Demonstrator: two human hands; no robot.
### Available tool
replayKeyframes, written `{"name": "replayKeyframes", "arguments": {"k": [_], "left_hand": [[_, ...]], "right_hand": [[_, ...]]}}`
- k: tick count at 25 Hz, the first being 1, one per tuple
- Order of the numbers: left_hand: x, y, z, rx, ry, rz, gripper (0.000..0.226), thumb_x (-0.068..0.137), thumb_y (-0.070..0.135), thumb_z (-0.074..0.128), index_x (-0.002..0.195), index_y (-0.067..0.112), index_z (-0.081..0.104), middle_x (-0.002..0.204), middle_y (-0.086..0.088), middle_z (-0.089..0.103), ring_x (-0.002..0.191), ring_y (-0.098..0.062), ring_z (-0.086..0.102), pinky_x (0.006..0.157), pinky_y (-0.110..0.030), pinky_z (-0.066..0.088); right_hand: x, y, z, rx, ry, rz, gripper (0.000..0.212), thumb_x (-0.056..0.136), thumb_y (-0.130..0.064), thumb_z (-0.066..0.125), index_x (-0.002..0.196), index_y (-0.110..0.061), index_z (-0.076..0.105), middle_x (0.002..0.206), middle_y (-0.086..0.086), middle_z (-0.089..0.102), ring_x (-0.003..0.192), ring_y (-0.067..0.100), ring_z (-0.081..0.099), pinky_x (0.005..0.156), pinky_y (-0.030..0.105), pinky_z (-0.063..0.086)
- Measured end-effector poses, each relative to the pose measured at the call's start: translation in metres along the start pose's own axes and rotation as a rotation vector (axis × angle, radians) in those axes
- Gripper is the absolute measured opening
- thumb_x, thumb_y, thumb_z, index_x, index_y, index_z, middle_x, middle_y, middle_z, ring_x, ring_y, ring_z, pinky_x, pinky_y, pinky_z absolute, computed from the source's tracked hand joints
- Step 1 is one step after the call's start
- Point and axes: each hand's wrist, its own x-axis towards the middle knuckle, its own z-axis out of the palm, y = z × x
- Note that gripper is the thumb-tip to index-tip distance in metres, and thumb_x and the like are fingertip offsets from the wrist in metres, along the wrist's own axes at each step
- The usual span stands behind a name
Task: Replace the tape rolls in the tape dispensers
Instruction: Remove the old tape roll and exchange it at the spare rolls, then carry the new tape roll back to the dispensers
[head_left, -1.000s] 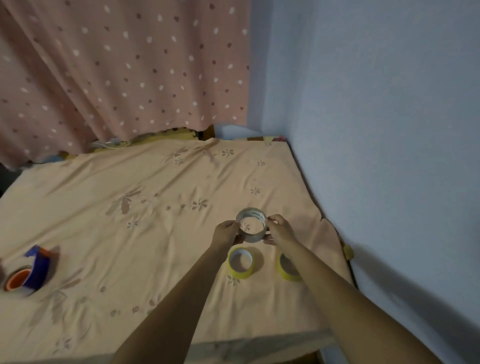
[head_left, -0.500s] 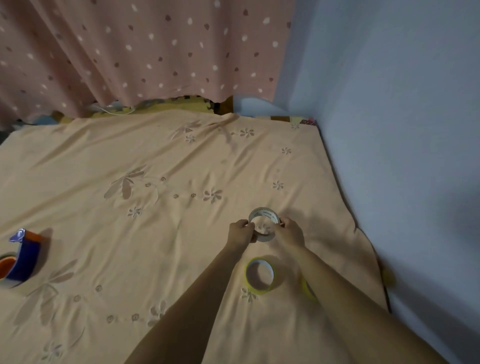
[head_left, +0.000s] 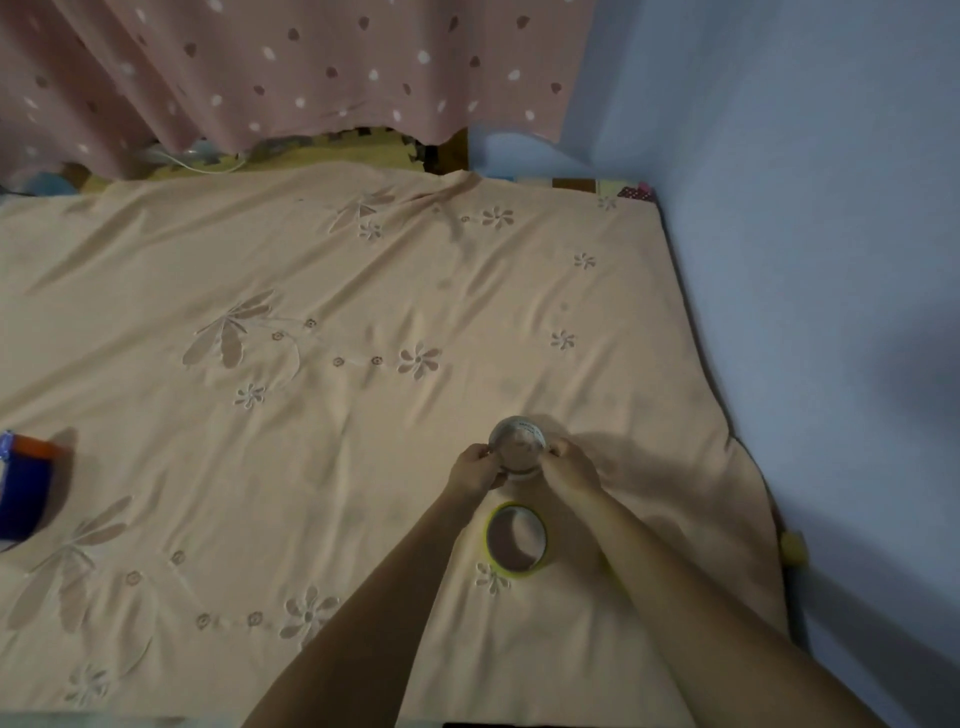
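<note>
From the head camera, the one view there is, both hands meet over the near right part of the peach cloth (head_left: 322, 467). The left hand (head_left: 475, 470) and the right hand (head_left: 571, 470) each pinch one side of a clear tape roll (head_left: 518, 448), fingers curled onto its rim, so the roll is held between them just above the cloth, its open hole facing up toward the camera and its axis running roughly along the line of sight. A yellow tape roll (head_left: 516, 540) lies flat on the cloth just nearer than the held roll, between the two forearms, untouched. The relation that matters is the one to the blue and orange tape dispenser (head_left: 23, 488), which sits at the far left edge of the picture, partly cut off, well apart from both hands. It lies straight to the left of the grip, so the left hand is the nearer one to it. I judge that the roll must travel left across the cloth, or the dispenser be fetched rightward, before any loading. How the dispenser's hub is turned cannot be told from here.
</note>
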Motion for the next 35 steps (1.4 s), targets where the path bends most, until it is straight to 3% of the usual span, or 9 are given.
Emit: {"name": "replayKeyframes", "arguments": {"k": [4, 11, 14, 17, 21, 25, 29, 32, 35], "left_hand": [[-0.004, -0.019, 0.004, -0.015, 0.111, 0.012, 0.026, 0.061, 0.027, 0.059, 0.081, 0.012, 0.051, 0.076, -0.006, 0.057, 0.081, -0.026, 0.061, 0.089, -0.05, 0.052], [-0.05, -0.042, -0.003, 0.231, 0.229, -0.007, 0.014, 0.074, 0.023, 0.059, 0.08, 0.01, 0.058, 0.072, -0.001, 0.056, 0.076, -0.023, 0.054, 0.06, -0.03, 0.043], [-0.063, -0.053, 0.003, 0.313, 0.185, -0.057, 0.03, 0.06, 0.033, 0.056, 0.082, 0.012, 0.059, 0.08, -0.008, 0.062, 0.077, -0.025, 0.057, 0.065, -0.032, 0.045], [-0.076, -0.063, 0.01, 0.337, 0.192, -0.035, 0.02, 0.07, 0.022, 0.062, 0.088, 0.015, 0.057, 0.084, -0.013, 0.065, 0.077, -0.027, 0.06, 0.067, -0.031, 0.045], [-0.096, -0.056, 0.012, 0.18, 0.236, -0.005, 0.042, 0.06, 0.018, 0.061, 0.101, 0.008, 0.062, 0.065, -0.008, 0.06, 0.06, -0.025, 0.055, 0.064, -0.029, 0.044], [-0.12, -0.047, -0.005, 0.054, 0.275, 0.028, 0.033, 0.065, 0.016, 0.065, 0.097, 0.009, 0.06, 0.063, -0.006, 0.056, 0.056, -0.019, 0.05, 0.064, -0.029, 0.046], [-0.142, -0.045, -0.049, -0.093, 0.327, 0.06, 0.015, 0.082, 0.006, 0.063, 0.096, 0.01, 0.058, 0.069, -0.008, 0.054, 0.063, -0.019, 0.048, 0.059, -0.028, 0.042], [-0.165, -0.048, -0.09, -0.238, 0.353, 0.08, 0.013, 0.085, 0.006, 0.061, 0.097, 0.009, 0.056, 0.075, -0.009, 0.058, 0.066, -0.02, 0.053, 0.065, -0.029, 0.049], [-0.181, -0.056, -0.124, -0.29, 0.392, 0.104, 0.013, 0.087, 0.006, 0.061, 0.099, 0.007, 0.055, 0.077, -0.009, 0.06, 0.066, -0.02, 0.055, 0.066, -0.029, 0.05]], "right_hand": [[-0.016, 0.011, -0.003, 0.012, 0.034, 0.043, 0.042, 0.091, -0.027, 0.046, 0.13, -0.011, 0.052, 0.128, 0.016, 0.062, 0.12, 0.036, 0.057, 0.094, 0.036, 0.044], [-0.047, 0.051, -0.009, -0.061, -0.15, 0.058, 0.032, 0.086, -0.041, 0.05, 0.098, -0.013, 0.06, 0.109, 0.015, 0.067, 0.102, 0.032, 0.063, 0.093, 0.041, 0.052], [-0.053, 0.061, -0.001, -0.052, -0.196, 0.03, 0.026, 0.076, -0.046, 0.051, 0.085, -0.022, 0.054, 0.094, 0.006, 0.058, 0.088, 0.022, 0.056, 0.089, 0.041, 0.052], [-0.066, 0.058, -0.001, -0.062, -0.182, -0.021, 0.006, 0.084, -0.028, 0.055, 0.084, -0.022, 0.057, 0.094, 0.006, 0.061, 0.089, 0.025, 0.063, 0.082, 0.035, 0.051], [-0.079, 0.052, -0.012, 0.059, -0.091, -0.069, 0.009, 0.084, -0.024, 0.057, 0.091, -0.022, 0.052, 0.085, 0.003, 0.062, 0.056, 0.02, 0.058, 0.063, 0.03, 0.051], [-0.08, 0.043, -0.01, 0.109, -0.117, -0.138, 0.009, 0.074, -0.03, 0.06, 0.081, -0.029, 0.054, 0.09, 0.001, 0.066, 0.076, 0.021, 0.06, 0.074, 0.037, 0.052], [-0.1, 0.008, 0.011, 0.175, -0.202, -0.203, 0.029, 0.072, -0.032, 0.063, 0.096, -0.018, 0.058, 0.088, 0.002, 0.063, 0.078, 0.02, 0.057, 0.07, 0.031, 0.045], [-0.124, -0.021, 0.042, 0.23, -0.256, -0.221, 0.014, 0.085, -0.014, 0.06, 0.098, -0.015, 0.054, 0.082, 0.003, 0.06, 0.076, 0.02, 0.057, 0.055, 0.026, 0.043], [-0.14, -0.041, 0.074, 0.277, -0.305, -0.215, 0.01, 0.085, -0.016, 0.061, 0.092, -0.021, 0.055, 0.09, 0.01, 0.065, 0.078, 0.025, 0.063, 0.06, 0.029, 0.049]]}}
